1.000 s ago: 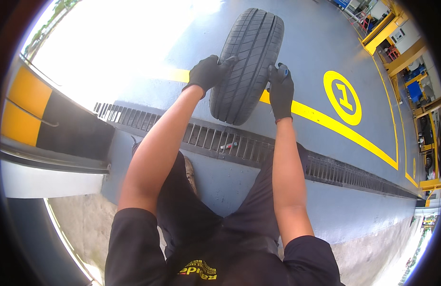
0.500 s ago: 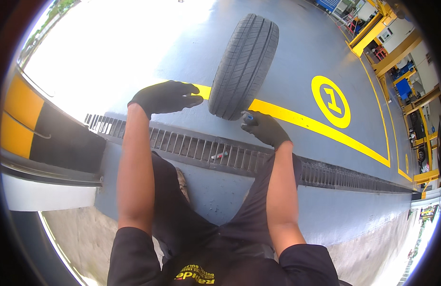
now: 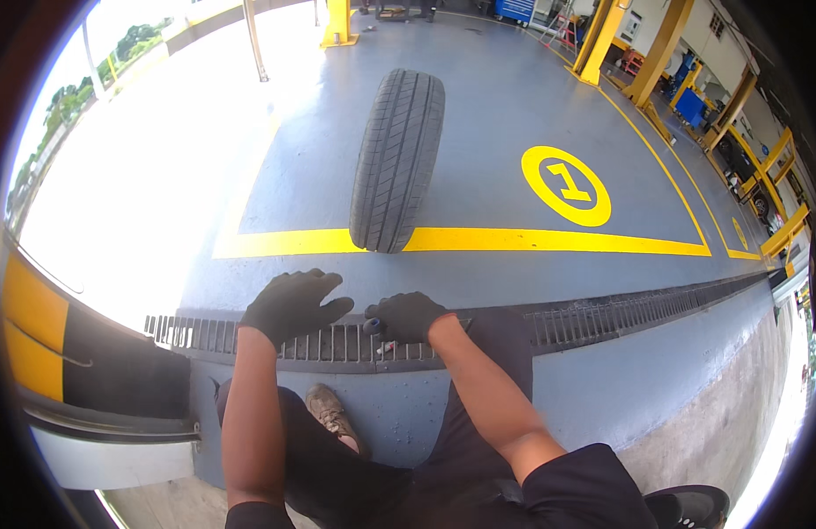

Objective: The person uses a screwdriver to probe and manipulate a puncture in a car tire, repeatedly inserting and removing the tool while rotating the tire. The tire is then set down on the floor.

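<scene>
A black tyre [image 3: 397, 159] stands on its tread on the grey floor, leaning slightly, its lower end at the yellow line. Neither hand touches it. My left hand [image 3: 291, 306], in a black glove, hovers over the drain grate with thumb and fingers apart and nothing in it. Close by, my black-gloved right hand [image 3: 408, 317] is closed on a small object with a blue-grey round end [image 3: 371, 326]; the rest is hidden in the fist, so its kind is unclear. Below that hand, a small red-and-white tube-like object [image 3: 387, 347] shows at the grate.
A slotted drain grate [image 3: 593, 319] crosses the floor in front of my legs. Beyond it lie a yellow line [image 3: 549, 239] and a painted yellow ring [image 3: 567, 186]. Yellow lift posts [image 3: 599, 44] and a blue tool cabinet [image 3: 515, 9] stand far back. A yellow-and-black barrier [image 3: 37, 326] is at left.
The tyre has rolled farther from me and is now beyond both hands. My hands have drawn back toward the grate and closer together. The view has tilted up, showing more of the workshop.
</scene>
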### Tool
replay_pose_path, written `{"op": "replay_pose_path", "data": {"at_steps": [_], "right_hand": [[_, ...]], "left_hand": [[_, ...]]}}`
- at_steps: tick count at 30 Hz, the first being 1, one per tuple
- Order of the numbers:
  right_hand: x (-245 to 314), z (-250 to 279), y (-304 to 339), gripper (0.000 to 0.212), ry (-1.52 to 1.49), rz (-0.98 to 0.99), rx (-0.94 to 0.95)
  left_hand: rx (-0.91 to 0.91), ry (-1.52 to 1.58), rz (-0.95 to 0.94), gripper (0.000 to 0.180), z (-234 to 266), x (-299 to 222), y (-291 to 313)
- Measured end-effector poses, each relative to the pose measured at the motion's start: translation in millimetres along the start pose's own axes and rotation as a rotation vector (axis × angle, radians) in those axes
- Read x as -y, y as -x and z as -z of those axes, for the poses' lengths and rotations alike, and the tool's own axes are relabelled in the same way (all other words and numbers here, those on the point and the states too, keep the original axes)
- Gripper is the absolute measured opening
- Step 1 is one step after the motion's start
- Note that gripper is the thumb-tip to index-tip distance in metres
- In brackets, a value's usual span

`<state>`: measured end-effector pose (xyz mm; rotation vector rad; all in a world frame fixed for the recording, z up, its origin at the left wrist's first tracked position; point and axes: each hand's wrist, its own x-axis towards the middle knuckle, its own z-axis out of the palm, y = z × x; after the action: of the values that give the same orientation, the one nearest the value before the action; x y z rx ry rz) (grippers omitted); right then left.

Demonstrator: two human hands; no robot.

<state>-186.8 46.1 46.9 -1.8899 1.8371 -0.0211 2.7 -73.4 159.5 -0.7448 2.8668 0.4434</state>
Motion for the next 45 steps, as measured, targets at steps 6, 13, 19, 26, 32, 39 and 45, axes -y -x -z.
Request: {"op": "replay_pose_path", "data": {"at_steps": [6, 13, 19, 26, 32, 39, 45], "right_hand": [[-5, -34, -5, 0.051, 0.054, -0.049, -0.019], [9, -23, 18, 0.059, -0.120, -0.035, -0.062], [-4, -47, 1, 0.052, -0.100, -0.005, -0.117], [1, -43, 1, 0.045, -0.071, -0.003, -0.070], [0, -37, 10, 0.045, -0.072, -0.004, -0.080], [8, -35, 1, 0.046, -0.087, 0.032, -0.082], [2, -45, -2, 0.044, -0.058, 0.019, -0.072]], "left_hand": [[-0.026, -0.151, -0.326, 0.038, -49, -55, -6], [-0.058, -0.182, -0.415, 0.035, -67, -45, -10], [-0.043, -0.242, -0.370, 0.037, -59, -54, -11], [-0.087, -0.228, -0.392, 0.038, -62, -49, -8], [-0.081, -0.230, -0.412, 0.037, -63, -52, -11], [-0.053, -0.252, -0.375, 0.038, -55, -46, -2], [-0.006, -0.239, -0.353, 0.037, -53, -52, -4]]}}
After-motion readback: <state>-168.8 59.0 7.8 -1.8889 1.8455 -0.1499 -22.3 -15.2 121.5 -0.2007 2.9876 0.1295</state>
